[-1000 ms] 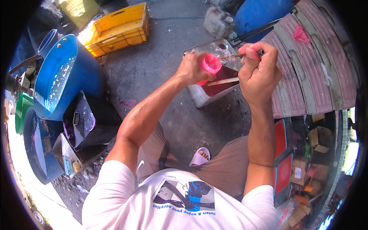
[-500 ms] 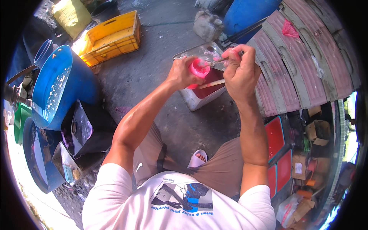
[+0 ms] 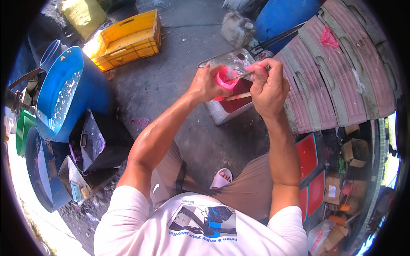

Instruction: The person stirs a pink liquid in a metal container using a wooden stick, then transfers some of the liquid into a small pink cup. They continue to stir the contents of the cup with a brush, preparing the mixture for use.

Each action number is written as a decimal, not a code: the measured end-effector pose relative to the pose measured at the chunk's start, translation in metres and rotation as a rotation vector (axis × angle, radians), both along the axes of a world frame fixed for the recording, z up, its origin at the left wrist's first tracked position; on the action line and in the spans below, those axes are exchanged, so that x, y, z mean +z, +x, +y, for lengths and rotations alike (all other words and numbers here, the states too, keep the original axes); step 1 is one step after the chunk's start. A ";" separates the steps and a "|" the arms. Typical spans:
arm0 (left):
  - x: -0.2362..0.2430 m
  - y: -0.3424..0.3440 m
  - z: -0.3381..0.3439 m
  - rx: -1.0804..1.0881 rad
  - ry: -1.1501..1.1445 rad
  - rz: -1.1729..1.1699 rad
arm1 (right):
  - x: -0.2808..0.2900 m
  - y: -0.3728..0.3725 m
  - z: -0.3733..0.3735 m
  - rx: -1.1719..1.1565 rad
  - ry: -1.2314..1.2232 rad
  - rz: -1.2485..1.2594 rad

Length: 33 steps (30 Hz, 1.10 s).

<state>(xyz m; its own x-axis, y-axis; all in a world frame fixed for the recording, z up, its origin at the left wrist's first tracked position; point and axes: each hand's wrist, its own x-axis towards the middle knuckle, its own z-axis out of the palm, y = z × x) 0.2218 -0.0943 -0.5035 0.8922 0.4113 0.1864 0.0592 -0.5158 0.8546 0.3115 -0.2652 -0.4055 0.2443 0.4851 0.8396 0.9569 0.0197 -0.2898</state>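
My left hand (image 3: 206, 83) is closed around a small bright pink cup (image 3: 222, 81), tilted so that its mouth shows. Between the fingers of my right hand (image 3: 268, 83) is a thin stick (image 3: 242, 75), and its far end reaches into the cup's mouth. Both hands are above a rectangular metal tin (image 3: 220, 117) with dark red liquid in it. A pale wooden stick (image 3: 239, 97) lies over the tin's opening, just below the cup. What the cup contains is hard to make out.
Ridged pink-and-grey slabs (image 3: 337, 68) stand at the right, above red trays (image 3: 316, 192). To the left are a cut blue drum (image 3: 92, 85) and dark metal containers (image 3: 115, 136). A yellow crate (image 3: 132, 36) and a dirty jerrycan (image 3: 237, 30) are farther off.
My view has shifted slightly. The cup stays in my left hand, turned a little, and my right hand keeps the thin stick at its mouth.
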 end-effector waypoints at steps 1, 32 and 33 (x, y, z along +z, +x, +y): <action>0.004 -0.001 0.002 0.004 -0.001 0.002 | -0.006 0.001 0.004 0.026 -0.023 0.004; 0.001 -0.006 0.011 -0.049 -0.023 -0.139 | 0.013 0.000 -0.007 0.056 0.245 0.035; 0.000 -0.005 0.012 -0.055 -0.030 -0.142 | 0.012 0.003 -0.008 0.049 0.258 0.046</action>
<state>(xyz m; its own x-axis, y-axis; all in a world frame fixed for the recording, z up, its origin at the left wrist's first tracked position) 0.2166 -0.0820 -0.5033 0.8792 0.3694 0.3008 -0.0913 -0.4891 0.8674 0.3147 -0.2736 -0.3935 0.2667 0.2683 0.9257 0.9389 0.1443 -0.3124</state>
